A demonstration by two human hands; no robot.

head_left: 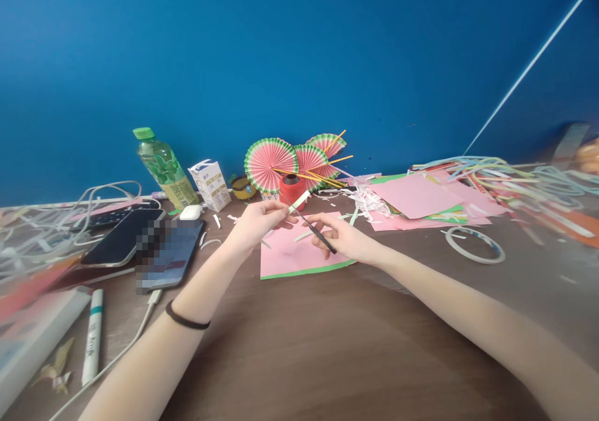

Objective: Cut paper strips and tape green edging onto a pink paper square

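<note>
The left hand (255, 222) had its thumb and fingertips pinched together on a pale strip (300, 202), likely to steady it while its free end jutted out. The strip sat between the hands, above a pink sheet (287, 260) with a green edge. The right hand (345, 237) had its fingers closed around a slim dark tool (322, 238), slanted so that its far end pointed to the strip, presumably for control; whether the two touched, I could not tell. Just behind stood a red roll (289, 194), and pleated fans (271, 162) rose by the blue wall (299, 53), which probably propped them. Rightward, stacked paper (414, 195) and a tape ring (482, 261) lay flat, seemingly within reach; leftward, a bottle (163, 165) stood near a carton (210, 185).
</note>
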